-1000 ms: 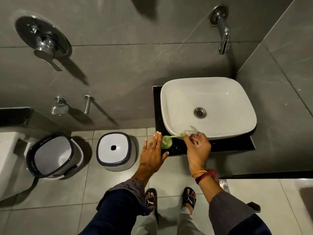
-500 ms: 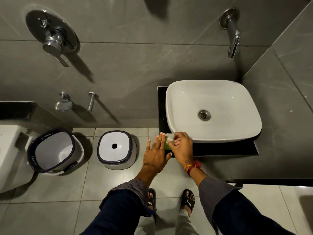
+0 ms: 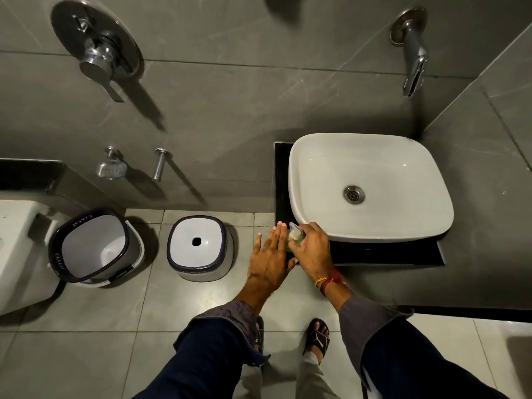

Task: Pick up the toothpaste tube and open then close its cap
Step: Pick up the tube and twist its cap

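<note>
Toothpaste tube [image 3: 294, 240], green, lower centre of frame by sink [image 3: 371, 228]: pinched near its clear cap by right hand [image 3: 312, 249], probably for twisting. Left hand [image 3: 270, 259] flat, fingers released, steadying alongside.

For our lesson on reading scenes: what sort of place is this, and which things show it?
A bathroom: a white basin under a wall spout, a shower mixer, and a bucket on tiled floor.

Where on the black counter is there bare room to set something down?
Free: the front strip of black counter between the white basin and the counter's front edge. Crowded: the front-left corner, where both hands surround the green bottle.
</note>
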Demonstrator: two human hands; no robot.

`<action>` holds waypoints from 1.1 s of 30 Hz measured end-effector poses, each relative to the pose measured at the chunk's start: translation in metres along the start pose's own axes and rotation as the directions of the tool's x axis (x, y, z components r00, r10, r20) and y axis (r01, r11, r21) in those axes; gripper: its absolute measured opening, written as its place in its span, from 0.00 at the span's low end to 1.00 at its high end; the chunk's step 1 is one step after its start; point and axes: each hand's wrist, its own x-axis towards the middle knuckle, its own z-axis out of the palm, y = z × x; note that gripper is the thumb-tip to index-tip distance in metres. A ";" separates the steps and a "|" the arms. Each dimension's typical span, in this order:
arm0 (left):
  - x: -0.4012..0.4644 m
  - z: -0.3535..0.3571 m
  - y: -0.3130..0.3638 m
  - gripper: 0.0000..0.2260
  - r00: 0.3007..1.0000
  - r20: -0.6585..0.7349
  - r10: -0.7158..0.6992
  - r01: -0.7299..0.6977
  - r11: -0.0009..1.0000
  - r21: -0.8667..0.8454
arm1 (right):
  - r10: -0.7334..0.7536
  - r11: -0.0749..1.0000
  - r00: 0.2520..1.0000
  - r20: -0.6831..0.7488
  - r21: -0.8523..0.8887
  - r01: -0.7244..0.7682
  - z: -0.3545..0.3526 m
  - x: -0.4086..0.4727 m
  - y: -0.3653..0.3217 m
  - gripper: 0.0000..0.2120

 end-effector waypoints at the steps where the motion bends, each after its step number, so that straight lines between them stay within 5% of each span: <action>1: 0.000 0.000 0.000 0.38 1.000 -0.001 -0.001 0.001 1.000 0.009 | 0.013 1.000 1.000 -0.010 -0.018 -0.013 0.000 0.002 -0.002 0.13; 7: 0.001 -0.002 0.000 0.38 1.000 0.021 -0.003 0.003 1.000 0.019 | 0.144 0.959 0.988 -0.049 -0.239 -0.152 -0.002 0.005 -0.015 0.26; 13: 0.003 -0.002 0.001 0.38 1.000 0.031 -0.006 0.005 1.000 0.027 | 0.161 0.987 0.986 -0.050 0.000 -0.161 0.002 0.005 -0.016 0.16; 20: 0.004 -0.003 0.000 0.39 1.000 0.022 -0.005 0.005 1.000 0.000 | 0.321 0.945 0.947 -0.023 -0.051 -0.322 -0.003 0.001 -0.020 0.28; 22: 0.005 -0.003 0.001 0.39 1.000 0.020 0.002 -0.002 1.000 0.012 | 0.251 0.956 0.966 -0.059 -0.141 -0.257 -0.006 -0.007 -0.018 0.29; 25: 0.006 -0.003 0.000 0.39 1.000 0.019 0.009 -0.009 1.000 0.030 | -0.091 0.977 0.984 -0.151 -0.204 0.059 -0.014 -0.008 -0.016 0.20; 27: 0.007 -0.003 0.000 0.39 1.000 0.018 0.003 -0.003 1.000 0.022 | -0.230 0.944 0.973 0.003 -0.242 0.224 -0.022 0.002 -0.013 0.21; 29: 0.007 -0.003 0.001 0.39 1.000 0.012 -0.011 0.011 1.000 0.007 | -0.259 0.906 0.946 0.196 -0.290 0.308 -0.025 0.011 -0.011 0.23; 33: 0.005 -0.001 0.005 0.38 1.000 -0.005 -0.024 0.024 1.000 0.004 | -0.210 0.875 0.953 0.219 -0.392 0.283 -0.022 0.018 -0.011 0.14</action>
